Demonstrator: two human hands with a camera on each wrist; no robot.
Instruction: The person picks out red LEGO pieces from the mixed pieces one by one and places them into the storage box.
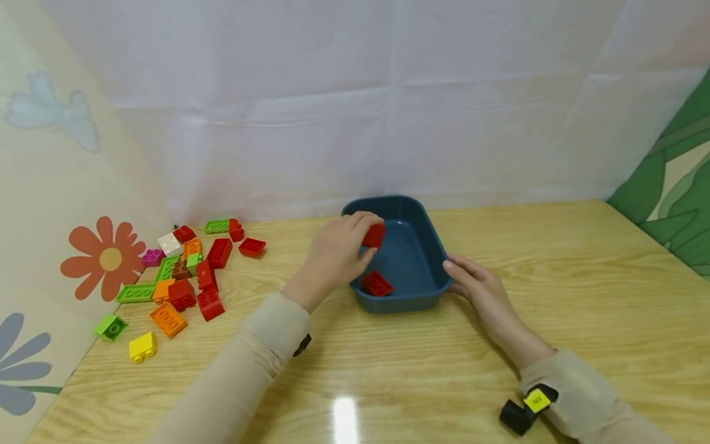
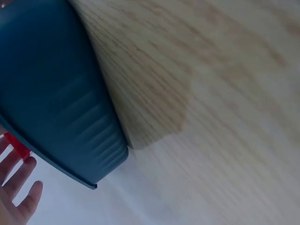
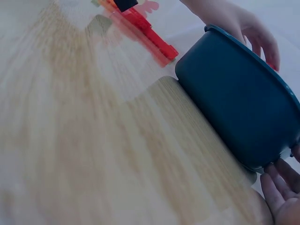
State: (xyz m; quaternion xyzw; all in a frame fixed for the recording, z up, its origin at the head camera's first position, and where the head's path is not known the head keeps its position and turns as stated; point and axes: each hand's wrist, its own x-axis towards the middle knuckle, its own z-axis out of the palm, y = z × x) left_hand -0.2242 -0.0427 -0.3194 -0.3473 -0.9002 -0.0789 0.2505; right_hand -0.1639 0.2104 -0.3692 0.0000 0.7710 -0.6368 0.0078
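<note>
My left hand (image 1: 338, 250) is over the left side of a blue plastic bin (image 1: 413, 303), pinching a red toy brick (image 1: 374, 235) between thumb and fingers. In the left wrist view, part of that red brick (image 2: 18, 146) shows at the bin's rim beside the fingers. Another red brick (image 1: 377, 283) lies on the bin floor in the near left corner. My right hand (image 1: 484, 293) grips the bin's near right corner, with the thumb at the rim and fingers against the outer wall. The right wrist view shows those fingers (image 3: 280, 185) touching the bin's side.
On the wooden table (image 1: 388, 364), a loose group of toy bricks lies at the left: several red, orange and green ones, a white brick (image 1: 169, 244), a magenta brick (image 1: 152, 257) and a yellow brick (image 1: 142, 347). A white cloth (image 1: 333, 111) hangs behind the table.
</note>
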